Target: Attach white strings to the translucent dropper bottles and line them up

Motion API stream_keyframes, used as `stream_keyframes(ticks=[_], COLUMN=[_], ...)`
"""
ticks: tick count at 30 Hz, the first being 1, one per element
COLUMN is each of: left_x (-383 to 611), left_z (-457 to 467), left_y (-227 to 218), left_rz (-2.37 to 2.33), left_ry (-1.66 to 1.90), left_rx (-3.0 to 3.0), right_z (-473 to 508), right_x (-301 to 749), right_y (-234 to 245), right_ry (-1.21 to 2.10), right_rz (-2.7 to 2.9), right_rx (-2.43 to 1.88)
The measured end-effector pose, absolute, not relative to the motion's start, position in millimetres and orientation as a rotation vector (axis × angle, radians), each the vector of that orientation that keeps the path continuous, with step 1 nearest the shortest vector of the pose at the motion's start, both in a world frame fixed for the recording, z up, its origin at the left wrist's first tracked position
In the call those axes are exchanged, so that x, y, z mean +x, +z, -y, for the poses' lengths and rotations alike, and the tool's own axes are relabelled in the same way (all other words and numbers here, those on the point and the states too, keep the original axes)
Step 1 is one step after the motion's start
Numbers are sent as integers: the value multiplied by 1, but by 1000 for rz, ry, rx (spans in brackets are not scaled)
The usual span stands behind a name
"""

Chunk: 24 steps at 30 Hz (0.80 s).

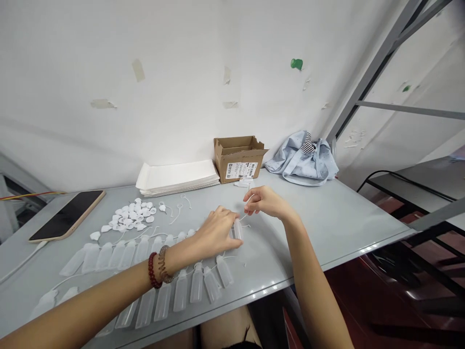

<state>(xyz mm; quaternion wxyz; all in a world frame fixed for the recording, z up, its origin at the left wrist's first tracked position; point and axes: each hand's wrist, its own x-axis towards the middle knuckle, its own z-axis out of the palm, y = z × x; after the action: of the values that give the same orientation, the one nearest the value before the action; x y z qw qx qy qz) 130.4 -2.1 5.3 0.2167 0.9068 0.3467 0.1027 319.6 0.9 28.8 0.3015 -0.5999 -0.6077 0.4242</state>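
My left hand (pixel 217 231) is closed around a small clear plastic bottle (pixel 237 229) held just above the grey table (pixel 327 228). My right hand (pixel 264 201) pinches a thin white string (pixel 250 198) that runs to the bottle's top. Below my left hand lie two rows of similar clear bottles (pixel 181 291), each with a string. A heap of small white caps (pixel 131 214) sits further left, with a few loose strings beside it.
A phone (pixel 69 214) on a charging cable lies at the far left. A stack of white paper bags (pixel 178 177), an open cardboard box (pixel 238 157) and a light blue cloth bag (pixel 303 160) stand along the wall. A metal frame rises at the right.
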Motion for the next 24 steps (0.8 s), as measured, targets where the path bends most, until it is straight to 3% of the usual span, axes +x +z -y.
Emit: stream_keyframes(ticks=[7, 15, 24], left_x=[134, 134, 107], left_z=[7, 7, 3], left_y=[1, -2, 7], left_rz=[-969, -959, -1025], left_ry=[242, 230, 410], left_rx=[2529, 2521, 2527], right_z=[-4, -6, -31], right_x=[329, 335, 338], right_y=[21, 14, 0], right_ry=[1152, 949, 326], right_rz=[1796, 1837, 1662], right_rx=[-1715, -1862, -2116])
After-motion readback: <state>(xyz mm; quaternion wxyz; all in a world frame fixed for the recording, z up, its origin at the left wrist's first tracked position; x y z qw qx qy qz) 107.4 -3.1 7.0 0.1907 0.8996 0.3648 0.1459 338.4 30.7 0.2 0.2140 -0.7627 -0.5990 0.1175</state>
